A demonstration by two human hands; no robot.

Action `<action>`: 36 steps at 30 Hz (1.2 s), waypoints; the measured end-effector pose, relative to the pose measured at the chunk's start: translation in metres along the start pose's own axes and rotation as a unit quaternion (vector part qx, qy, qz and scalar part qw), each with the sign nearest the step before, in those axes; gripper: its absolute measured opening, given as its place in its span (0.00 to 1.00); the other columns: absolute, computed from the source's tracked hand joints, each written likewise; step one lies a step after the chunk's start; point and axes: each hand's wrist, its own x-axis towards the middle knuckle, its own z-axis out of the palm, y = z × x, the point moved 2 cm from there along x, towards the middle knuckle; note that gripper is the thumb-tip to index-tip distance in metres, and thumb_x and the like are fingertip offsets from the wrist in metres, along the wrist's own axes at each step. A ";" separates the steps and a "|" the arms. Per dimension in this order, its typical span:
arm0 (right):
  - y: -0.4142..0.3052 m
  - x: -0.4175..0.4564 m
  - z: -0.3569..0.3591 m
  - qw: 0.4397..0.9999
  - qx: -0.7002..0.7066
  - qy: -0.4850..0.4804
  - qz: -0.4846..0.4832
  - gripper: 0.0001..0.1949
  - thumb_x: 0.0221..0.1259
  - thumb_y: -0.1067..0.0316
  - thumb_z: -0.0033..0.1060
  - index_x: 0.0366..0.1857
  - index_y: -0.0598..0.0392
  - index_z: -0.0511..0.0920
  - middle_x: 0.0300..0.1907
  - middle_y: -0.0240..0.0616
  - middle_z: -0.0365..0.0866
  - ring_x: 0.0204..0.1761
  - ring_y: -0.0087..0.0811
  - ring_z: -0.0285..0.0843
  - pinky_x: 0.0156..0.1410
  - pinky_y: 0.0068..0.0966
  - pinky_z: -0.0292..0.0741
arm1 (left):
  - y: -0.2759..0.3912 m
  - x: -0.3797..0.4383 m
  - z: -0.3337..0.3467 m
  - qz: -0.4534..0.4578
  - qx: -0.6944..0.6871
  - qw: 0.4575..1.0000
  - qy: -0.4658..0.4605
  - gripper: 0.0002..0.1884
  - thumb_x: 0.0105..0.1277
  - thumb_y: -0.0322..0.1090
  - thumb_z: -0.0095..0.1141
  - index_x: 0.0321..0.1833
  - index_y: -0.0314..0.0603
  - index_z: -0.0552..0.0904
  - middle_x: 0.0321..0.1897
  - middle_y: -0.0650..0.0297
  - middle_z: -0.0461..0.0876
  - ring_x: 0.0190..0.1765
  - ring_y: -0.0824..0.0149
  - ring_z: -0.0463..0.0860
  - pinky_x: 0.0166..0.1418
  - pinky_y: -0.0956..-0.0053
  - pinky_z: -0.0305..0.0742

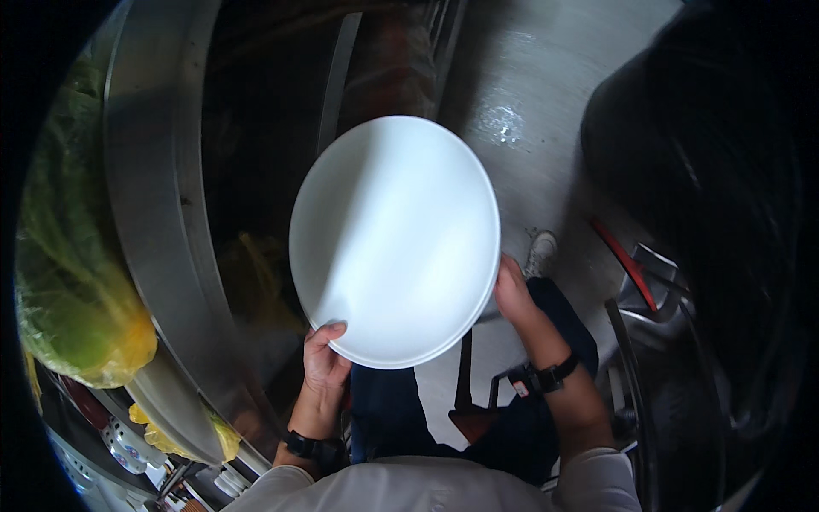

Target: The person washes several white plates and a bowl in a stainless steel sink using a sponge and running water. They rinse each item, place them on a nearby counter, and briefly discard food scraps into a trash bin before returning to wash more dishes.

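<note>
A large round white plate or shallow dish is held up before me, with a band of shade across its left part. My left hand grips its lower left rim, the thumb lying over the edge and the other fingers behind it. At the lower right rim is my right hand, its fingers mostly hidden behind the dish. Both wrists wear dark straps.
A metal counter edge curves along the left, beside a plastic bag with green and yellow contents. Below it lie a pale oval plate and patterned dishes. A red-edged squeegee or dustpan-like tool and a large dark bag-like shape stand right.
</note>
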 end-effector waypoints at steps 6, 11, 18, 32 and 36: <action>0.043 0.017 -0.018 0.985 -0.161 -0.040 0.048 0.15 0.68 0.58 0.47 0.39 0.62 0.75 0.25 0.36 0.77 0.25 0.23 0.75 0.28 0.20 0.74 | -0.003 0.039 -0.002 0.015 -0.050 0.998 0.028 0.24 0.50 0.27 0.56 0.53 0.24 0.74 0.47 0.47 0.80 0.49 0.51 0.81 0.60 0.60 0.74; 0.065 0.027 -0.010 0.932 -0.360 -0.032 0.011 0.19 0.64 0.51 0.55 0.36 0.60 0.76 0.23 0.35 0.78 0.27 0.25 0.79 0.29 0.20 0.74 | 0.001 0.065 0.025 0.108 -0.081 0.991 -0.005 0.23 0.54 0.27 0.56 0.55 0.26 0.72 0.50 0.50 0.78 0.54 0.54 0.78 0.62 0.62 0.72; 0.045 0.002 0.006 0.958 -0.283 -0.037 -0.016 0.20 0.66 0.48 0.51 0.35 0.59 0.76 0.21 0.34 0.78 0.23 0.26 0.78 0.29 0.22 0.73 | 0.001 0.085 0.016 0.236 -0.151 0.960 -0.018 0.23 0.57 0.22 0.51 0.58 0.27 0.69 0.54 0.46 0.75 0.59 0.50 0.74 0.69 0.55 0.66; 0.049 -0.023 0.007 0.953 -0.286 -0.007 -0.097 0.18 0.62 0.50 0.58 0.38 0.58 0.78 0.18 0.41 0.77 0.23 0.37 0.78 0.29 0.32 0.72 | 0.107 0.109 0.026 0.419 -0.235 0.872 -0.092 0.22 0.67 0.22 0.40 0.64 0.22 0.59 0.63 0.38 0.61 0.65 0.41 0.65 0.66 0.48 0.69; 0.047 -0.031 0.011 0.949 -0.296 -0.044 -0.102 0.15 0.64 0.60 0.58 0.42 0.63 0.76 0.19 0.31 0.76 0.21 0.18 0.74 0.25 0.17 0.70 | 0.203 0.136 0.007 0.518 -0.105 0.847 -0.059 0.23 0.70 0.32 0.47 0.66 0.31 0.63 0.64 0.45 0.64 0.65 0.47 0.68 0.66 0.55 0.70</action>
